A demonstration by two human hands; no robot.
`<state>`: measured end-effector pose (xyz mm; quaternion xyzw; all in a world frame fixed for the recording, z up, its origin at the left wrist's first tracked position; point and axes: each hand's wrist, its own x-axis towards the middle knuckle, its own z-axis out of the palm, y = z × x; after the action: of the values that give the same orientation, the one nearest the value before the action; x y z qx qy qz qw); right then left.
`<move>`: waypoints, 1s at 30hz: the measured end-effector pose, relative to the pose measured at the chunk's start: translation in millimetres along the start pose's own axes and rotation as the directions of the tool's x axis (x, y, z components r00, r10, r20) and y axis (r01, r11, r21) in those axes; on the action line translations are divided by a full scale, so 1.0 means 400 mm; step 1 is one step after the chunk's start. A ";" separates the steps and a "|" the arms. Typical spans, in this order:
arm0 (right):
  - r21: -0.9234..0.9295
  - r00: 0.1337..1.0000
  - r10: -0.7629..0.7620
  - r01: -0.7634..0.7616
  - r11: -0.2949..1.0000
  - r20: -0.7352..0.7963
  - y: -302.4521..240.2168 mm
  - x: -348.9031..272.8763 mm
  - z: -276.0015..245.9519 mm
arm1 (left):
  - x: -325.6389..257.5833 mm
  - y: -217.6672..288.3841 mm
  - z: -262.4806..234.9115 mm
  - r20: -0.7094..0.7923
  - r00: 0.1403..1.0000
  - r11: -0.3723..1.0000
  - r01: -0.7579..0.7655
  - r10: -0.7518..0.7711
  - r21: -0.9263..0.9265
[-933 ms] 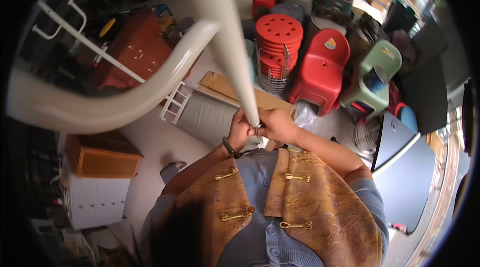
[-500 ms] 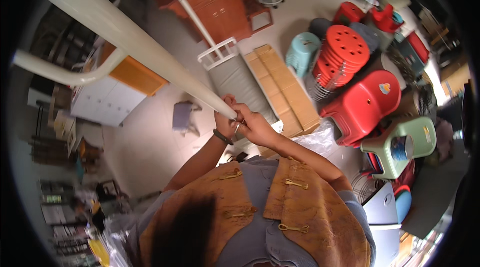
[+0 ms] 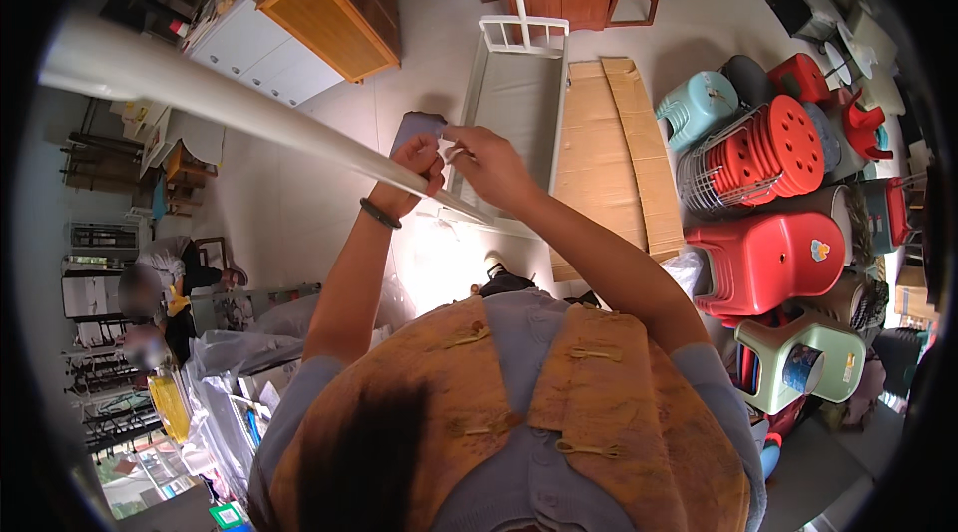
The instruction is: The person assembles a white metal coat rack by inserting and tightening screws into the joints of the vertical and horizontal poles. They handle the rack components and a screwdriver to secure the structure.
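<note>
With both our hands, left (image 3: 419, 161) and right (image 3: 491, 165), pinching the long cream tube (image 3: 249, 118) at one end, its far weight could swing wide

a furniture storeroom or shop: stacked plastic stools (image 3: 763, 148), wooden cabinets (image 3: 329, 3), flattened cardboard (image 3: 609, 153) on the floor.

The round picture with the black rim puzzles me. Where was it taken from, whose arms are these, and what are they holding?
It comes from a wide-angle camera worn on a person's head, looking down, so straight edges bend. The forearms rising from the bottom are the wearer's own. The left hand grips a long white pole that runs off to the upper left; the right hand pinches it near its lower end. Below, on the floor, lie a white metal frame and flat cardboard. Stacked red stools stand to the right.
</note>
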<state>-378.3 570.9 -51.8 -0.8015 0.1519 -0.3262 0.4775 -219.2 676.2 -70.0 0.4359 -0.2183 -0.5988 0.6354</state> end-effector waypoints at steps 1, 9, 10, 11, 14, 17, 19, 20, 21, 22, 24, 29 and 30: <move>-0.015 0.999 0.001 -0.001 1.000 0.034 0.006 0.028 0.034 | -0.008 0.021 -0.002 -0.058 0.997 0.995 0.052 -0.047 0.088; 0.267 0.964 0.057 -0.128 0.955 0.260 0.010 0.125 0.123 | -0.015 0.067 -0.153 0.212 0.977 0.998 -0.032 0.019 0.059; 0.275 0.962 0.037 -0.114 0.955 0.270 0.020 0.138 0.130 | -0.012 0.070 -0.155 0.192 0.981 0.996 -0.029 0.012 0.087; 0.285 0.959 0.015 -0.099 0.953 0.284 0.031 0.152 0.134 | -0.007 0.072 -0.154 0.168 0.986 0.993 -0.028 0.009 0.113; 0.349 0.847 0.077 -0.298 0.888 0.527 0.045 0.203 0.132 | -0.012 0.067 -0.171 0.136 0.991 1.000 -0.004 0.000 0.025; 0.354 0.775 0.171 -0.459 0.815 0.609 0.051 0.259 0.143 | -0.036 0.063 -0.159 -0.020 0.997 0.994 -0.073 0.074 0.077; 0.393 0.737 0.063 -0.428 0.814 0.673 0.073 0.294 0.144 | -0.067 0.057 -0.159 -0.095 0.985 0.981 -0.133 0.147 0.143; 0.433 0.684 0.024 -0.488 0.758 0.729 0.064 0.318 0.134 | -0.084 0.074 -0.117 -0.148 0.967 0.975 -0.196 0.209 0.100; 0.435 0.654 -0.064 -0.423 0.795 0.753 0.060 0.332 0.132 | -0.092 0.085 -0.090 -0.198 0.938 0.959 -0.275 0.285 0.074; 0.420 0.583 -0.106 -0.435 0.796 0.805 0.059 0.352 0.133 | -0.107 0.072 -0.070 -0.329 0.857 0.918 -0.370 0.397 0.142; 0.378 0.457 -0.142 -0.481 0.791 0.878 0.056 0.367 0.123 | -0.139 0.019 -0.001 -0.527 0.652 0.836 -0.470 0.545 0.283; 0.384 0.388 -0.248 -0.326 0.864 0.888 0.092 0.366 0.158 | -0.116 -0.028 0.167 -0.773 0.301 0.824 -0.307 0.559 0.477; 0.433 0.411 -0.296 -0.294 0.852 0.862 0.099 0.356 0.168 | -0.104 -0.035 0.177 -0.767 0.268 0.811 -0.253 0.583 0.528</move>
<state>-225.2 516.8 -54.4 -0.6843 -0.2278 0.1341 0.6796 -291.5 696.3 -34.2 0.7040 -0.0336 -0.0282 0.7088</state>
